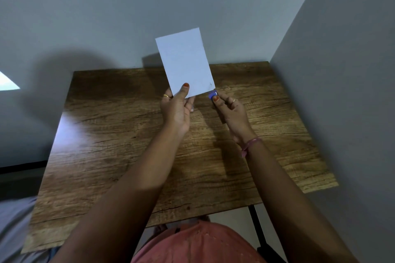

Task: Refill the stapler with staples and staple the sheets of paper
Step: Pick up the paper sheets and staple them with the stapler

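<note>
Head view is looking down on two bare forearms reaching out over a wooden table (132, 145). The left hand (176, 111) is gripping the sheets of paper (184, 62) at their lower edge, thumb pressing on the near face and the other fingers hiding behind; the sheets are standing almost upright above that hand, leaning a little to the left and rising in front of the grey wall (106, 17). A ring is showing on one finger of this hand. The right hand (232, 113) is closing around a small blue stapler (212, 94), of which only the front end is peeking out above the thumb; the rest is hidden inside the fingers. The stapler is sitting just beside the lower right corner of the sheets, between the two hands, seemingly touching or almost touching the paper edge, though contact cannot be told for certain. A small dark mark is showing on the paper just above that corner. A pink thread bracelet (249, 145) is hanging at the right wrist. Both hands are hovering above the tabletop, near each other.
</note>
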Motion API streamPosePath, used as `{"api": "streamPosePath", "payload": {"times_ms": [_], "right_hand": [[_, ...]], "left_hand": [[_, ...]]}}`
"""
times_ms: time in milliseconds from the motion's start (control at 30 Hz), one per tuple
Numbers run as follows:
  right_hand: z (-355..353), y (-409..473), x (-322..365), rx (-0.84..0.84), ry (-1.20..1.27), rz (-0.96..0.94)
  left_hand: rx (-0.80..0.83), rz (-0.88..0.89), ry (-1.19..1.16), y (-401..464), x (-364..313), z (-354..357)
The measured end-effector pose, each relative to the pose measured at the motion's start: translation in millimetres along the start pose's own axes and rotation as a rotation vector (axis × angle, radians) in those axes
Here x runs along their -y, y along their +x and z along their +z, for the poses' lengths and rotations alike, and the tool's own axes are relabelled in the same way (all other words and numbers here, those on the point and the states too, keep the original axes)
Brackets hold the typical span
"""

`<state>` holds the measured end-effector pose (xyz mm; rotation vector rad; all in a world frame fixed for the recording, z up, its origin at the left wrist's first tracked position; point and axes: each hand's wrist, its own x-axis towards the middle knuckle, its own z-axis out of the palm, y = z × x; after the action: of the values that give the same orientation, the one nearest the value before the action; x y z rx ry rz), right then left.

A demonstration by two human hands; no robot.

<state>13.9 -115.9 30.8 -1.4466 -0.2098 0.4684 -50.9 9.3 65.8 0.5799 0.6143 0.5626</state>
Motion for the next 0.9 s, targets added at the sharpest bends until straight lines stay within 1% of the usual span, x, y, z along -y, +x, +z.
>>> {"api": "streamPosePath", "payload": {"times_ms": [67,133,200,367,433,500,600,667,700,767,833,867,900], "right_hand": [[-7,8,-14,-0.117,-0.176,-0.045],[-13,20,-28,-0.229,-0.429,-0.095],[-16,31,-40,-0.294,-0.638,-0.083],[-13,44,-57,-0.274,-0.986,-0.019],[-10,45,-58,-0.274,-1.086,0.001],[-8,44,-59,-0.266,-1.134,0.011],[-11,43,-52,-0.249,-1.133,0.034],[-12,41,-35,-0.27,-1.061,-0.016],[-12,39,-22,-0.282,-0.947,-0.063],[-8,32,12,-0.253,-0.557,-0.112],[-2,22,46,-0.138,-0.19,-0.098],[0,19,60,-0.07,-0.104,-0.11],[2,17,71,-0.01,-0.075,-0.138]], "left_hand": [[-0.039,0.002,0.018,4,-3,-4],[-0.062,0.005,0.031,8,-5,-7],[-0.069,-0.001,0.03,9,-7,-9],[-0.063,-0.026,0.043,11,-8,-14],[-0.049,-0.04,0.05,11,-8,-14],[-0.03,-0.047,0.068,11,-9,-14],[0.001,-0.047,0.096,11,-10,-15],[0.031,-0.045,0.124,11,-12,-14],[0.047,-0.042,0.142,10,-13,-14],[0.077,-0.035,0.185,10,-16,-13],[0.113,-0.035,0.222,9,-19,-12],[0.135,-0.038,0.232,8,-20,-10],[0.158,-0.041,0.24,7,-21,-8]]}}
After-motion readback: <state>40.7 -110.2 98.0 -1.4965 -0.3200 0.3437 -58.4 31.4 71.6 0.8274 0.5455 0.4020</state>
